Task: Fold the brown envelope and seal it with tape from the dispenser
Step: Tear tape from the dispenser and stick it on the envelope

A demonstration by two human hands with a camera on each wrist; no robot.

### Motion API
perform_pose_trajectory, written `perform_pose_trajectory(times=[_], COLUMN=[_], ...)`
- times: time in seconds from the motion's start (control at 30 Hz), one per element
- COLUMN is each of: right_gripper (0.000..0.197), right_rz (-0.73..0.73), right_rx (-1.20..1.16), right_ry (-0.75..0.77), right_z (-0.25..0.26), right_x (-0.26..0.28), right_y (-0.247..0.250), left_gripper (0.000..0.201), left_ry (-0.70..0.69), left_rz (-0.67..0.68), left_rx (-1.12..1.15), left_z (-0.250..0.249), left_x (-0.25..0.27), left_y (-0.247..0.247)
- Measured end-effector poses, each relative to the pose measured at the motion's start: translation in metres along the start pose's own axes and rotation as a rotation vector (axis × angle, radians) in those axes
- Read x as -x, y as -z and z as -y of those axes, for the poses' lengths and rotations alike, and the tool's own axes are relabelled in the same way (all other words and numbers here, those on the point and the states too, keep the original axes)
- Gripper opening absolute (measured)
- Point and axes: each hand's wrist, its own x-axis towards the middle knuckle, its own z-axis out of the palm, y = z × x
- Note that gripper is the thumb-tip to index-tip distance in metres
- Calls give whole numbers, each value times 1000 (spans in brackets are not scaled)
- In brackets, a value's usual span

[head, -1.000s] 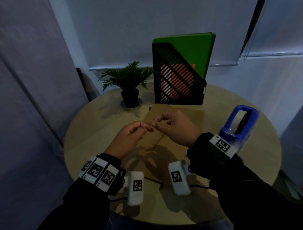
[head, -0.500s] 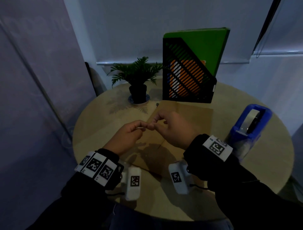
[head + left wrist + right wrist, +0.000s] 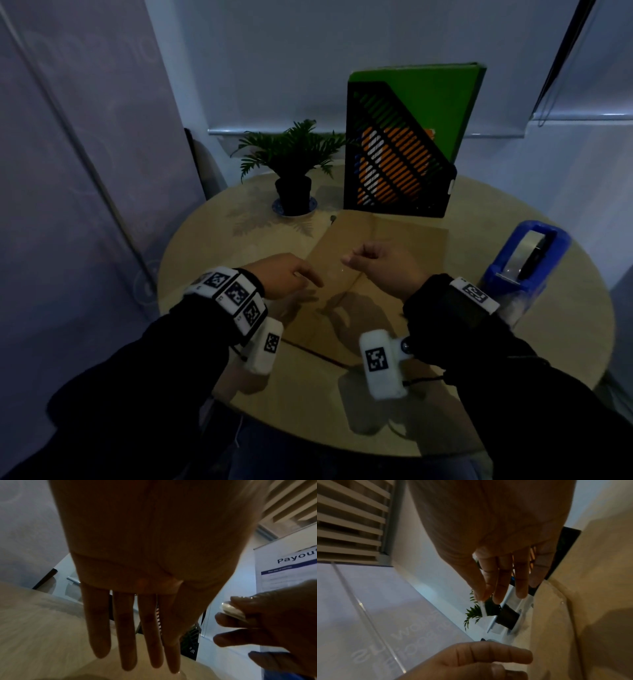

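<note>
The brown envelope (image 3: 387, 236) lies flat in the middle of the round table (image 3: 212, 253), with a fold line across it. My right hand (image 3: 347, 258) hovers over it and pinches a short strip of clear tape (image 3: 482, 607) between thumb and forefinger; the strip also shows in the left wrist view as clear tape (image 3: 233, 610). My left hand (image 3: 313, 279) is held above the envelope's left edge, fingers (image 3: 126, 635) straight, holding nothing. The blue tape dispenser (image 3: 527, 260) stands to the right, behind my right wrist.
A black mesh file holder (image 3: 394, 164) with a green folder (image 3: 445, 102) stands just behind the envelope. A small potted plant (image 3: 294, 192) sits at the back left. The walls are close on the left and behind.
Both hands had their fingertips together over the envelope. Now they are apart: the left hand has let go, moved left and straightened its fingers, and the right hand keeps the tape.
</note>
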Motion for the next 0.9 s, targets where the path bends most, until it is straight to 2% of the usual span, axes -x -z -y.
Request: perform_pose_trajectory(times=[0.17,0.4,0.53,0.7,0.8,0.9], right_gripper=[31,22,10,33,34,18], right_rz=[50,96,107,124,170,153], right_rx=[-90,8,-87,17,62,25], right_ry=[-163,-242,-279,-310,-323,-348], right_z=[-14,-19,-19,-22,-22,-26], right_x=[-5,-11,-14,-18,-19,-23], right_y=[-2,-7,-11,-16,-16,-19], left_gripper=[33,37,40,40,41,39], left_ry=[21,-13,-20,-30,-26,-27], left_rz=[68,118,140,148,145,134], left_rx=[-26,-122,-172,-168,-150,-131], left_z=[-3,-4,1,2,6,7], left_x=[-3,-6,-9,-10,-12,-13], left_y=[-8,-13,-15,-13,-14,-14])
